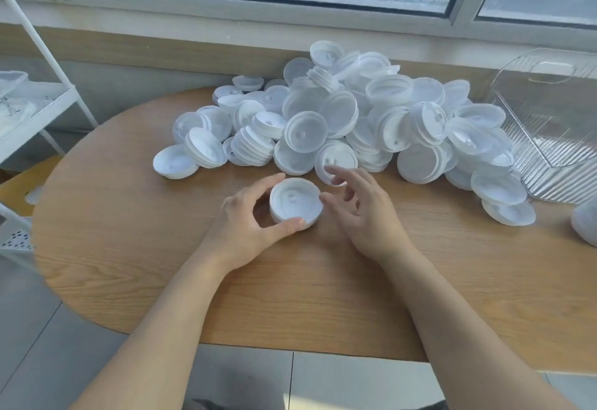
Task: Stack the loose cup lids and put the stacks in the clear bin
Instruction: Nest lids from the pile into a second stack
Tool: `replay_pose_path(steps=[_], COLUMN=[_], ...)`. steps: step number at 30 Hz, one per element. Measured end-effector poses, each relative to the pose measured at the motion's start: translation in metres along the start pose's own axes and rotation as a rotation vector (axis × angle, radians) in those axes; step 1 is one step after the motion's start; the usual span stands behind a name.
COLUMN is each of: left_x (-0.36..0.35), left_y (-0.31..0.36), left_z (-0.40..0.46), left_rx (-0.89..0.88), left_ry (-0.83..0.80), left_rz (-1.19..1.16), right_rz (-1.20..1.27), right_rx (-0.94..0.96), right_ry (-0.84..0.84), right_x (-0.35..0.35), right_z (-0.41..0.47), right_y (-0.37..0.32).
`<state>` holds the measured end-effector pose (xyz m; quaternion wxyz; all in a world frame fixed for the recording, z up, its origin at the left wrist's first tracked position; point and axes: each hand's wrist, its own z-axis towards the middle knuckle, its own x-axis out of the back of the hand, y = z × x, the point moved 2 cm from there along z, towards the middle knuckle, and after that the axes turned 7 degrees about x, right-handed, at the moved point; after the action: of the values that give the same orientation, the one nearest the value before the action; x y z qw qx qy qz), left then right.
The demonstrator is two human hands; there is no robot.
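Dozens of lids (339, 118) are still sitting loose in a heap at the back of the table (161, 280), so I'm only getting started. My left hand (245, 222) is pinching a short stack (295, 201) between thumb and fingers, resting it on the wood just in front of the heap. My right hand (361, 206) is hovering beside it with the fingers relaxed and spread, holding nothing, fingertips close to a lid (336, 159) leaning at the heap's near edge.

I'm thinking the trick here is keeping the stack steady and level with the left while the right is grabbing one lid at a time by its rim. Lids are lying every which way, so I'm guessing each one needs flipping to match before it nests properly. Pressing down lightly should seat it.

I'm keeping the bin (549, 138) in mind too: it's off to the right, tipped on its side, looking empty, though it's see-through so hard to tell
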<state>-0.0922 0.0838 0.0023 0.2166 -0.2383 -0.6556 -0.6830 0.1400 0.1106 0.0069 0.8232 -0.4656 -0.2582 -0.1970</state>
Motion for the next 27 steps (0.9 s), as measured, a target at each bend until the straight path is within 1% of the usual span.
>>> replay_pose_path(steps=[2, 4, 5, 7, 9, 10, 20, 22, 25, 27], left_x=[-0.003, -0.007, -0.009, -0.014, -0.015, -0.015, -0.014, -0.014, -0.015, -0.014], left_y=[0.001, 0.003, 0.004, 0.004, 0.005, 0.005, 0.009, 0.01, 0.01, 0.01], left_z=[0.0, 0.004, 0.008, 0.016, 0.021, 0.023, 0.021, 0.02, 0.018, 0.018], left_rx=[-0.021, -0.042, -0.05, -0.059, -0.053, -0.05, -0.063, -0.065, -0.073, -0.072], left_ry=[0.021, 0.036, 0.037, 0.032, 0.023, 0.019, 0.027, 0.027, 0.02, 0.021], left_rz=[-0.031, -0.058, -0.066, -0.068, -0.077, -0.082, -0.074, -0.076, -0.068, -0.068], right_rz=[-0.075, -0.175, -0.218, -0.298, -0.347, -0.359, -0.382, -0.356, -0.319, -0.317], right_rx=[-0.029, -0.014, -0.003, 0.01, 0.012, 0.013, 0.036, 0.043, 0.065, 0.074], right_ry=[0.131, 0.18, 0.164, 0.072, -0.02, -0.039, 0.086, 0.049, -0.08, -0.097], right_x=[0.005, 0.007, 0.007, 0.006, 0.004, 0.003, 0.002, 0.001, -0.004, -0.004], right_z=[0.006, 0.015, 0.02, 0.026, 0.029, 0.029, 0.028, 0.03, 0.03, 0.03], right_y=[0.004, 0.01, 0.014, 0.026, 0.035, 0.037, 0.036, 0.035, 0.032, 0.03])
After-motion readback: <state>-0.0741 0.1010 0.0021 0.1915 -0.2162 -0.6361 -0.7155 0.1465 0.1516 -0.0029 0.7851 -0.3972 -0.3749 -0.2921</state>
